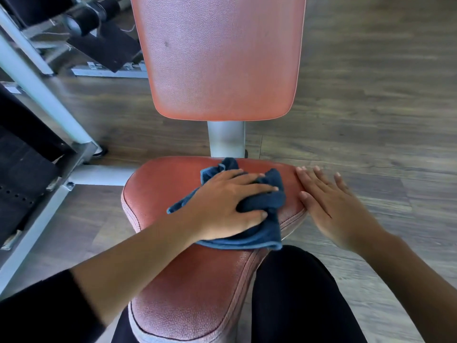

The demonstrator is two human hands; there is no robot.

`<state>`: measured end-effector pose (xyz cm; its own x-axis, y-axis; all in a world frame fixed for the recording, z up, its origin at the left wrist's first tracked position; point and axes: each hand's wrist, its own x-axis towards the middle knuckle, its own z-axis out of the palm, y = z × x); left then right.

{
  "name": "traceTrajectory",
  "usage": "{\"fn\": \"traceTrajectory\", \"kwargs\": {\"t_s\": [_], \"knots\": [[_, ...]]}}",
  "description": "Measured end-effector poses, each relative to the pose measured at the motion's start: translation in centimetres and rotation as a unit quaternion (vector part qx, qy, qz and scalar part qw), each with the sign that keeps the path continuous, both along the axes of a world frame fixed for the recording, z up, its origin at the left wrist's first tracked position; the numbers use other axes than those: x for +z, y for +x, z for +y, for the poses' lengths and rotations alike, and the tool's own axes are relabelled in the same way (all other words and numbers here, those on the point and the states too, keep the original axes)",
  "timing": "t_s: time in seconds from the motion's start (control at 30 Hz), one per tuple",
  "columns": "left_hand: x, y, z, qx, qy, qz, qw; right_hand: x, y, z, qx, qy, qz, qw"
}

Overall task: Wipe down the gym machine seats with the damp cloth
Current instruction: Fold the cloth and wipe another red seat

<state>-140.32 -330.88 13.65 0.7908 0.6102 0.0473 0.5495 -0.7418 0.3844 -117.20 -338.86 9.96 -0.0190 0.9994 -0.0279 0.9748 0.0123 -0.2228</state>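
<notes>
Now: left hand w/ blue cloth on red seat.
I see its fingers and thumb bunching the cloth mid-seat; right hand lies flat, fingers straight, at the seat's right edge, touching it, I think, tho blur hides contact. Backrest stands behind.

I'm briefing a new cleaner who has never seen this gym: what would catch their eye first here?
The red padded seat in the middle foreground and its matching backrest above dominate. On the seat, the left hand grips a bunched blue cloth, while the right hand lies flat at the seat's right edge.
</notes>
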Motion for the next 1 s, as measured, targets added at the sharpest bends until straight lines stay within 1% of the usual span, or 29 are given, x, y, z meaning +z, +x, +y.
{"fn": "traceTrajectory", "kwargs": {"t_s": [0.1, 0.17, 0.23, 0.3, 0.4, 0.5, 0.57, 0.63, 0.73, 0.8, 0.83, 0.9, 1.0], "knots": [[0.4, -2.0, 0.6, 0.026, -0.032, 0.007, 0.999, 0.2, 0.1, 0.2, 0.007, -0.009, -0.007, 1.0], [0.2, -1.3, 2.1, 0.06, -0.039, 0.001, 0.997, 0.3, 0.1, 0.3, 0.01, -0.014, -0.014, 1.0], [-0.2, 0.7, 3.4, 0.097, -0.021, 0.004, 0.995, 0.4, 0.1, 0.2, 0.01, -0.018, -0.023, 1.0], [-0.6, 2.7, 3.6, 0.116, 0.0, 0.03, 0.993, 0.4, 0.1, 0.3, 0.008, -0.02, -0.026, 0.999], [-0.6, 3.2, 2.4, 0.094, -0.004, 0.027, 0.995, 0.5, -0.1, 0.3, 0.004, -0.02, -0.016, 1.0], [-0.1, -0.1, 0.9, 0.039, -0.012, 0.006, 0.999, 0.9, -0.4, 0.6, 0.002, -0.014, -0.018, 1.0], [0.3, -2.9, 0.9, 0.035, -0.02, -0.021, 0.999, 1.3, -1.0, 1.2, 0.006, -0.007, -0.017, 1.0], [0.3, -5.2, 2.3, 0.078, -0.028, -0.043, 0.996, 1.9, -2.3, 2.3, 0.022, -0.002, 0.0, 1.0], [-0.7, -5.7, 5.4, 0.181, 0.003, -0.051, 0.982, 2.6, -5.0, 4.5, 0.041, -0.024, 0.04, 0.998], [-1.2, -3.9, 6.7, 0.242, 0.016, -0.02, 0.97, 2.4, -6.6, 5.8, 0.044, -0.029, 0.044, 0.998], [-1.5, -3.0, 6.7, 0.248, 0.021, -0.003, 0.969, 2.2, -7.2, 6.2, 0.045, -0.025, 0.039, 0.998], [-1.7, -2.3, 5.7, 0.212, 0.028, -0.008, 0.977, 1.8, -7.5, 6.7, 0.044, -0.02, 0.027, 0.998], [-1.2, -5.4, 3.4, 0.146, 0.019, -0.061, 0.987, 1.6, -7.3, 6.7, 0.043, -0.025, 0.034, 0.998]]}}
